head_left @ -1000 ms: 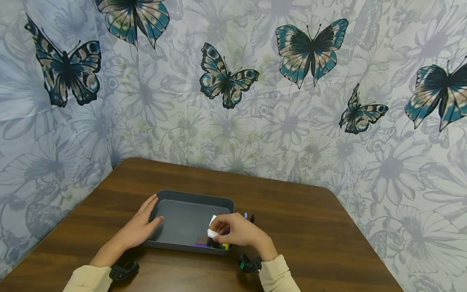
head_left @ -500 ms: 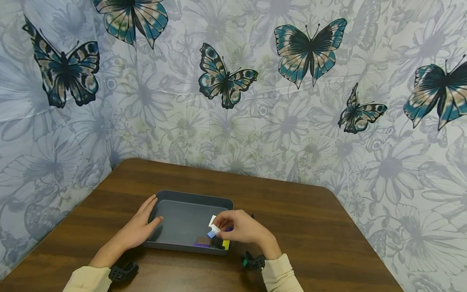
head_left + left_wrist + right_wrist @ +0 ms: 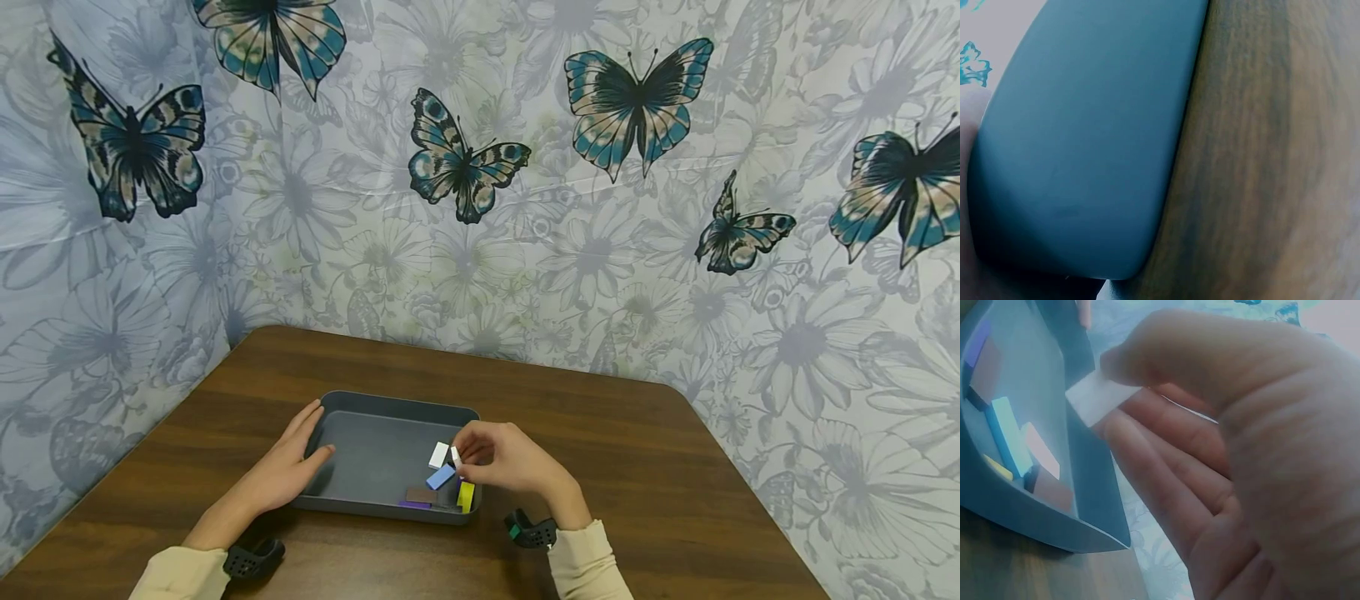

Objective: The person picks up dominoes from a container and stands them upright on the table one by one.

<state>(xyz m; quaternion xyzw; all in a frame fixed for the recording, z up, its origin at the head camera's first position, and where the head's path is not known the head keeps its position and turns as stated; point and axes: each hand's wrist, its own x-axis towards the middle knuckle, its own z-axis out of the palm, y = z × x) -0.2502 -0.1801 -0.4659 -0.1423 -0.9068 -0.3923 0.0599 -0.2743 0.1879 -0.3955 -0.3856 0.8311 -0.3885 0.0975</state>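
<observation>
My right hand [image 3: 513, 458] pinches a small white block [image 3: 1100, 397] between thumb and fingertips, over the right end of a dark grey tray [image 3: 390, 403]. Just left of it in the head view, another white block [image 3: 438, 455] lies in the tray. Below that is a blue block [image 3: 440, 477], with a yellow block [image 3: 466, 497] standing near the right wall. A brown block [image 3: 422, 496] and a purple block [image 3: 414, 504] lie along the near wall. My left hand [image 3: 288, 462] rests at the tray's left rim, fingers extended and thumb over the inside.
The tray stands on a brown wooden table [image 3: 615, 467]. Behind the table rises a wall covering [image 3: 480, 283] with butterflies and flowers. A black wrist device [image 3: 255, 558] sits at the left wrist and another device [image 3: 531, 530] at the right.
My right hand has moved right and slightly away with the white block, uncovering the blue block in the tray. A small dark thing seen beyond that hand earlier is hidden now. My left hand stays still.
</observation>
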